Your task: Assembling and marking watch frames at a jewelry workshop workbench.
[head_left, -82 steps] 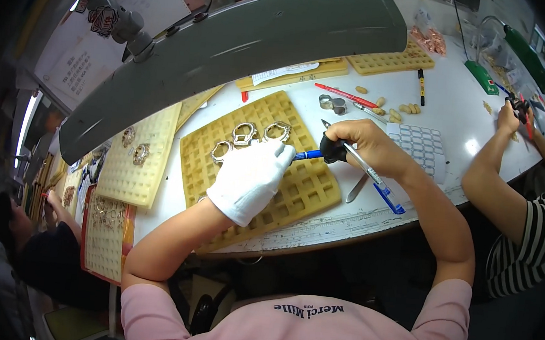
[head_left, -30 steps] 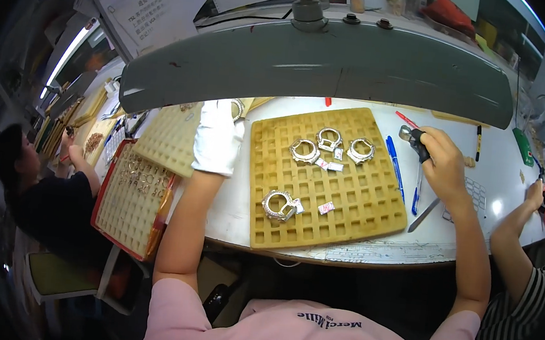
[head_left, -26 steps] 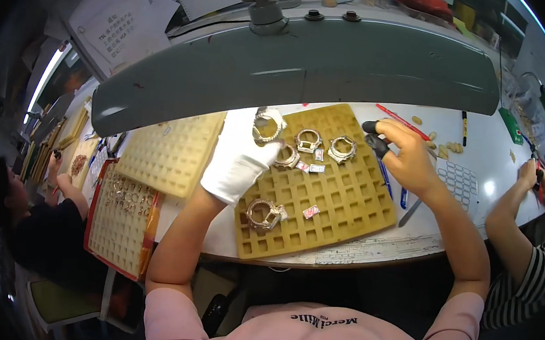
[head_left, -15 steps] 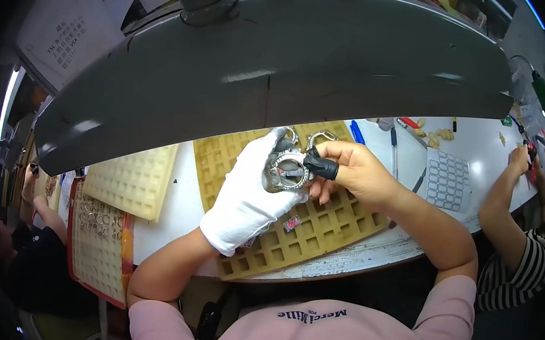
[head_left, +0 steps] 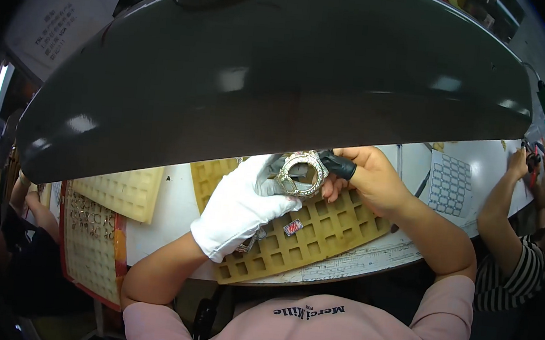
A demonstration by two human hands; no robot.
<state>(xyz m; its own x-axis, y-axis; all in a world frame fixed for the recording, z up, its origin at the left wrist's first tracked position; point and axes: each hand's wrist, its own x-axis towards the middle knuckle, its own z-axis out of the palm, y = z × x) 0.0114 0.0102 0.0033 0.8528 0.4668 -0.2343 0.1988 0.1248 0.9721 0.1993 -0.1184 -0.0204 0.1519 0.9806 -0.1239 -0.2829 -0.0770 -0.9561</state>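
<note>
A silvery, round watch case (head_left: pixel 301 192) with a textured rim and an open middle is held up over a yellow compartment tray. My left hand (head_left: pixel 234 202), in a white glove, is closed around its left side. On its right edge, my bare right hand (head_left: pixel 378 182) pinches it, with black coverings (head_left: pixel 339 166) on the fingertips. Below the case, a small red-and-white piece (head_left: pixel 293 227) lies on the yellow tray (head_left: pixel 262 274). Beside the glove's wrist, more metal pieces (head_left: pixel 246 244) rest on the tray, partly hidden.
A dark lamp hood (head_left: pixel 280 86) hangs low across the far side, hiding the table behind. To the left are a pale tray (head_left: pixel 148 188) and a red-edged tray (head_left: pixel 120 247) with metal rings. A gridded sheet (head_left: pixel 450 183) and a co-worker's hand (head_left: pixel 518 164) are at right.
The lamp hood now fills more of the view and covers pens and pieces at the back. The watch case appears lower, turned with its opening more toward me. Both hands keep hold.
</note>
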